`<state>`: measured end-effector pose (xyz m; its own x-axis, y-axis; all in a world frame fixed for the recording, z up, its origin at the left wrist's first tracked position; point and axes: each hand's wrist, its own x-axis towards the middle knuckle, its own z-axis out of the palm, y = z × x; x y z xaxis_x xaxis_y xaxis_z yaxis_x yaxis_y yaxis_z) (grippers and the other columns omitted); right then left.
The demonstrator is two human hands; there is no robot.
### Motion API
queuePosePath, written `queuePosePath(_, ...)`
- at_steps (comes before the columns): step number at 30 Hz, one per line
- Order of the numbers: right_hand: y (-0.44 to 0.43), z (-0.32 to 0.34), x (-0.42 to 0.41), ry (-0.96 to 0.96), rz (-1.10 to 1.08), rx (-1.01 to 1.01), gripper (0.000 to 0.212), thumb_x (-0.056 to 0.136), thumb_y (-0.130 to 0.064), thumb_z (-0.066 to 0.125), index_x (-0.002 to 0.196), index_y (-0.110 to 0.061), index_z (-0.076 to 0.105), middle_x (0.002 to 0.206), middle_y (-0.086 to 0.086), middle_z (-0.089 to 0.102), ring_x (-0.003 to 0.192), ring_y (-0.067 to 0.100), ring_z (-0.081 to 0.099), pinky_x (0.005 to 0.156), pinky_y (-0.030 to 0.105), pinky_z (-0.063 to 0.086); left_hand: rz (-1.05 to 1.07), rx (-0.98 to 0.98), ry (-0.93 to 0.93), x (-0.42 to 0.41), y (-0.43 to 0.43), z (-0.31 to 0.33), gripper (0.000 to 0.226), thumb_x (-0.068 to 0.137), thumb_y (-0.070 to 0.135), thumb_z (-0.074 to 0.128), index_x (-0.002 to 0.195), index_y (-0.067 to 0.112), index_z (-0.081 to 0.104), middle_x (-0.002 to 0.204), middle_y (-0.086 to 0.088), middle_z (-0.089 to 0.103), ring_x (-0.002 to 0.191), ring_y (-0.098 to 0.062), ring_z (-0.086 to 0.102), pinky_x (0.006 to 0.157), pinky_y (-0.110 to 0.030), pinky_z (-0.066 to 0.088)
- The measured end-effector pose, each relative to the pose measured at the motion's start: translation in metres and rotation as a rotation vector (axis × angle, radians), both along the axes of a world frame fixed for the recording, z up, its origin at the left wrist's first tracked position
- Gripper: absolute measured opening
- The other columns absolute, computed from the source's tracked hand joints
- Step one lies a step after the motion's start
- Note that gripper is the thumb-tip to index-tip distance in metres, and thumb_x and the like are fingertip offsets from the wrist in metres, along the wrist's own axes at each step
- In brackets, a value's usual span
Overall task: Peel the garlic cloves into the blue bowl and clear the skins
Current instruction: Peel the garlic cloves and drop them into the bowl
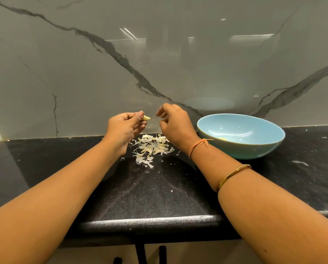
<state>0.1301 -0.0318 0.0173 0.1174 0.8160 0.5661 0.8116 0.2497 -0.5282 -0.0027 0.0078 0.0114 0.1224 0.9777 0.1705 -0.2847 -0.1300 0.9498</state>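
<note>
Black counter (178,197) right under the camera, speckled and a bit crumby. Blue bowl (245,149) sits on it off to the right, something yellowish inside, probably a peeled clove. Left hand (123,128) pinches the garlic clove; right hand (175,124) hovers just beside it with curled fingers, not touching it, and I can't tell if it's got a scrap. I'd keep that pinch low and pick at the exposed tip so flakes drop on the skins (151,147) piled below. Garlic clove (146,118) looks pale, glossy, mostly bare.
</note>
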Motion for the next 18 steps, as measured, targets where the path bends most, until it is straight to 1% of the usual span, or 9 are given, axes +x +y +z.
queuePosePath(2, -0.0011, -0.0009, -0.0010, -0.036, 0.016, 0.002, 0.016, 0.084, 0.001, 0.051, 0.083, -0.009, 0.064, 0.094, 0.009, 0.062, 0.084, 0.023, 0.056, 0.079, 0.039, 0.048, -0.002, 0.002, 0.003, 0.0002, 0.0000, -0.0004, 0.006, 0.086, 0.010, 0.064, 0.087, 0.004, 0.065, 0.079, -0.008, 0.068, 0.063, -0.007, 0.067, 0.058, -0.015, 0.053)
queuePosePath(5, -0.0052, 0.0001, -0.0009, -0.041, -0.045, 0.030, 0.020, 0.084, -0.009, 0.049, 0.066, -0.017, 0.052, 0.071, 0.005, 0.058, 0.072, 0.030, 0.054, 0.063, 0.032, 0.044, -0.009, 0.005, 0.012, 0.0005, -0.0003, -0.0005, 0.006, 0.086, 0.010, 0.063, 0.088, 0.004, 0.065, 0.079, -0.007, 0.068, 0.064, -0.007, 0.067, 0.059, -0.015, 0.054)
queuePosePath(7, -0.0066, 0.0011, -0.0012, -0.024, -0.081, 0.024, 0.028, 0.084, -0.013, 0.047, 0.057, -0.014, 0.041, 0.058, 0.002, 0.048, 0.063, 0.028, 0.046, 0.056, 0.029, 0.034, -0.018, 0.007, 0.011, 0.0007, -0.0004, 0.0000, 0.006, 0.087, 0.010, 0.063, 0.087, 0.004, 0.065, 0.078, -0.007, 0.068, 0.064, -0.007, 0.067, 0.059, -0.015, 0.053)
queuePosePath(10, -0.0046, 0.0010, -0.0026, 0.027, -0.112, -0.010, 0.046, 0.091, -0.039, 0.047, 0.052, -0.016, 0.041, 0.053, -0.001, 0.045, 0.058, 0.024, 0.046, 0.055, 0.029, 0.033, -0.025, 0.007, 0.007, 0.0012, -0.0013, 0.0003, 0.005, 0.087, 0.009, 0.062, 0.088, 0.004, 0.064, 0.078, -0.007, 0.068, 0.064, -0.008, 0.067, 0.060, -0.015, 0.054)
queuePosePath(12, -0.0021, -0.0006, -0.0009, -0.024, -0.106, -0.042, 0.043, 0.092, -0.046, 0.049, 0.063, -0.014, 0.055, 0.063, 0.002, 0.057, 0.066, 0.022, 0.055, 0.059, 0.031, 0.042, -0.024, 0.004, 0.014, 0.0009, -0.0024, 0.0003, 0.006, 0.087, 0.008, 0.062, 0.090, 0.003, 0.064, 0.079, -0.007, 0.068, 0.064, -0.008, 0.068, 0.060, -0.016, 0.055)
queuePosePath(14, 0.0017, -0.0026, 0.0017, 0.005, -0.030, -0.033, 0.020, 0.092, -0.028, 0.056, 0.091, -0.011, 0.067, 0.089, 0.005, 0.068, 0.085, 0.021, 0.062, 0.078, 0.034, 0.050, -0.025, 0.003, 0.013, 0.0006, -0.0030, 0.0005, 0.006, 0.087, 0.007, 0.062, 0.090, 0.003, 0.064, 0.082, -0.009, 0.068, 0.065, -0.008, 0.068, 0.061, -0.016, 0.055)
queuePosePath(15, 0.0018, -0.0024, 0.0018, 0.036, 0.002, -0.006, 0.017, 0.091, -0.020, 0.058, 0.101, -0.010, 0.067, 0.098, 0.006, 0.069, 0.091, 0.020, 0.063, 0.084, 0.034, 0.051, -0.029, 0.003, 0.010, 0.0006, -0.0028, 0.0007, 0.005, 0.087, 0.006, 0.062, 0.090, 0.003, 0.065, 0.082, -0.009, 0.069, 0.065, -0.009, 0.068, 0.061, -0.016, 0.055)
queuePosePath(16, 0.0024, -0.0028, 0.0017, 0.066, 0.022, 0.029, 0.017, 0.091, -0.018, 0.058, 0.103, -0.010, 0.068, 0.098, 0.006, 0.070, 0.090, 0.019, 0.063, 0.085, 0.034, 0.051, -0.035, 0.004, 0.009, 0.0004, -0.0028, 0.0004, 0.005, 0.087, 0.005, 0.061, 0.090, 0.003, 0.065, 0.083, -0.009, 0.069, 0.066, -0.009, 0.069, 0.062, -0.017, 0.056)
queuePosePath(18, 0.0023, -0.0030, -0.0005, 0.110, 0.050, 0.066, 0.017, 0.091, -0.022, 0.060, 0.095, -0.010, 0.071, 0.087, 0.005, 0.071, 0.079, 0.017, 0.063, 0.079, 0.037, 0.053, -0.055, 0.018, 0.013, 0.0009, -0.0031, 0.0005, 0.006, 0.086, 0.004, 0.061, 0.090, 0.004, 0.066, 0.083, -0.009, 0.070, 0.070, -0.010, 0.069, 0.065, -0.018, 0.056)
